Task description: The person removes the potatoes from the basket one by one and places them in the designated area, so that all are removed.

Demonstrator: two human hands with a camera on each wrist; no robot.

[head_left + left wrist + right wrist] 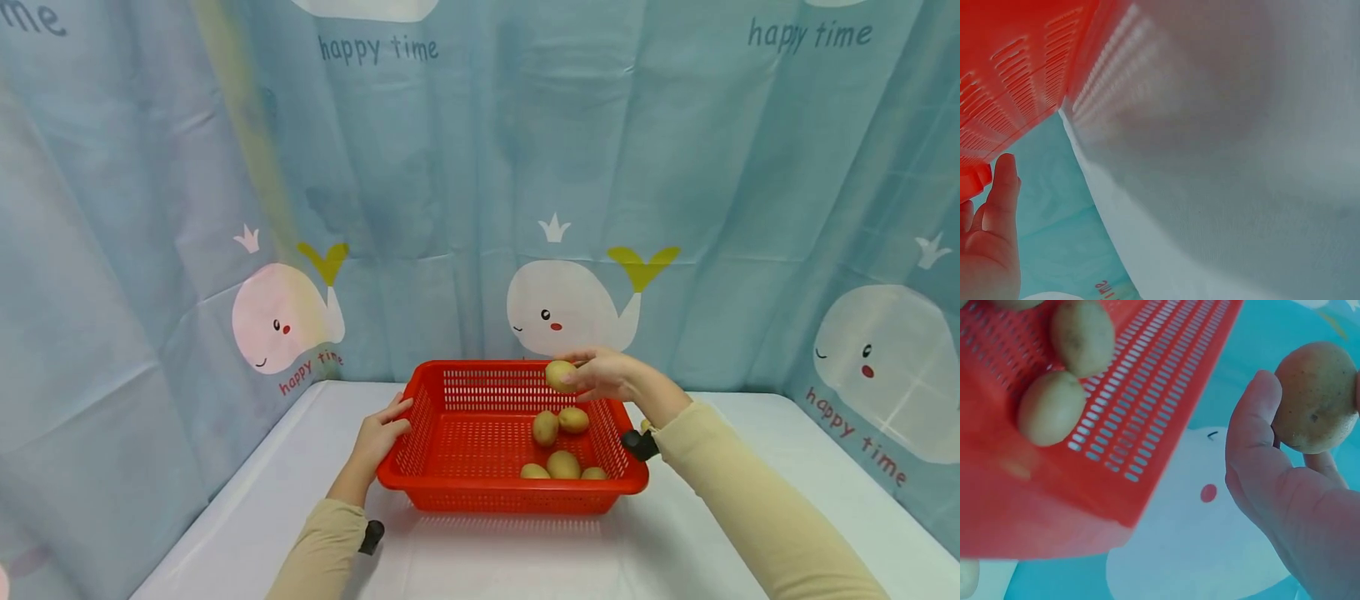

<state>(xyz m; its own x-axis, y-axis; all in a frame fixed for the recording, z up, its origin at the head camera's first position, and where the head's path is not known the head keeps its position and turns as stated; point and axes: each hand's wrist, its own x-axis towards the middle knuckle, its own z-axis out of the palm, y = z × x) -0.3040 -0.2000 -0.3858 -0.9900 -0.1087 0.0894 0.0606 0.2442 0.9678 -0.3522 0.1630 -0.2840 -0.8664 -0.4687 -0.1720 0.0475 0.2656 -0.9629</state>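
A red plastic basket (pixel 480 442) with slotted walls stands on the table. Several potatoes (pixel 545 428) lie in its right half, some partly hidden behind the front rim. Over the back right part of the basket, my right hand (pixel 606 374) pinches a potato (pixel 561 376) between thumb and fingers. The right wrist view shows this potato (pixel 1315 397) raised beside the basket wall (pixel 1141 419). My left hand (pixel 378 433) rests at the left rim with its fingers extended. In the left wrist view, the left hand (pixel 991 237) reaches up beside the rim.
Right of the basket, a potato (pixel 646 425) shows in part behind the right wrist. A white cloth (pixel 517 558) covers the table. Behind it hangs a blue curtain (pixel 420 317) printed with whales. Dark wrist straps (pixel 640 445) sit at both sleeves.
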